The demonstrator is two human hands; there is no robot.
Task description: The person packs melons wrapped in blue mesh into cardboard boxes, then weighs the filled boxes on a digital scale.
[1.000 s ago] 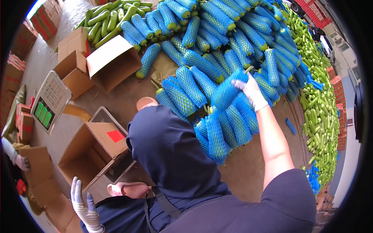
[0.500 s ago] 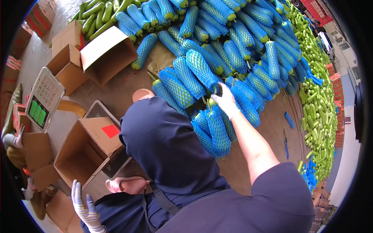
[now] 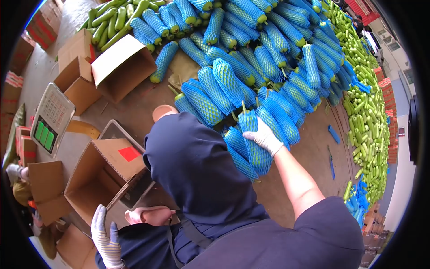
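My right hand (image 3: 265,136), in a white glove, is closed over a green gourd in blue foam netting (image 3: 251,143) at the near edge of a big pile of netted gourds (image 3: 251,58). My left hand (image 3: 105,237), in a striped glove, hangs with fingers spread at the lower left, holding nothing, just below an open cardboard box (image 3: 96,177). My dark hood and apron hide the middle of the view.
A weighing scale (image 3: 51,119) stands left of the box. More open boxes (image 3: 107,67) lie at the upper left beside bare green gourds (image 3: 114,18). A long heap of bare green gourds (image 3: 369,112) runs down the right. Another person's gloved hand (image 3: 15,170) shows at far left.
My right hand set down the gourd it was lifting, drew back toward me and closed on a nearer netted gourd. My left hand stayed low with fingers spread.
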